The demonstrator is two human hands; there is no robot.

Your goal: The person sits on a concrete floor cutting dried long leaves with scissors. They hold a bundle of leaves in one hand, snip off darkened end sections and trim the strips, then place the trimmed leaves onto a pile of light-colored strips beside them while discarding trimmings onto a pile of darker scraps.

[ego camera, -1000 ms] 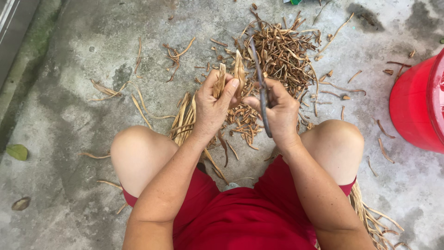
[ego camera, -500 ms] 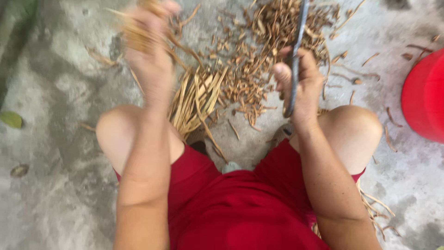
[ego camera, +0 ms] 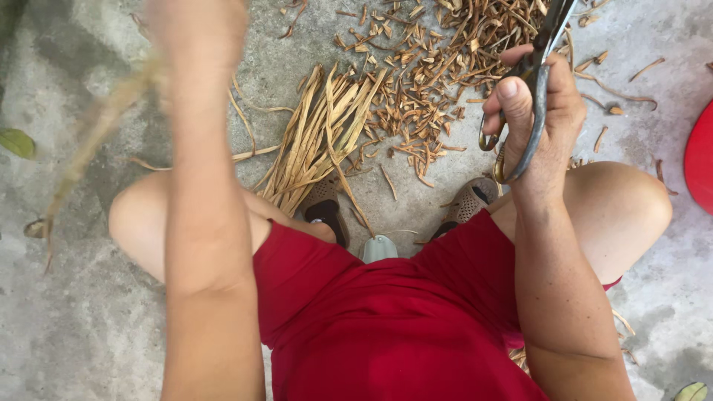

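I squat on a concrete floor in red clothes. My right hand (ego camera: 536, 111) grips a pair of dark metal scissors (ego camera: 529, 96), blades pointing up and away, over my right knee. My left hand (ego camera: 194, 33) is raised at the upper left, motion-blurred, and holds dried straw-coloured stalks (ego camera: 89, 148) that trail down to the left. A bundle of long dried stalks (ego camera: 319, 137) lies on the floor between my knees. Beyond it spreads a heap of short cut brown pieces (ego camera: 445, 67).
A red plastic container (ego camera: 700, 160) stands at the right edge. My sandalled feet (ego camera: 327, 208) rest by the bundle. A green leaf (ego camera: 16, 142) lies at the far left. Loose cut bits are scattered over the grey concrete (ego camera: 67, 327).
My left hand has swung up and leftward away from the pile, carrying stalks. My right hand with the scissors has stayed near my right knee. The camera has tilted closer over my lap.
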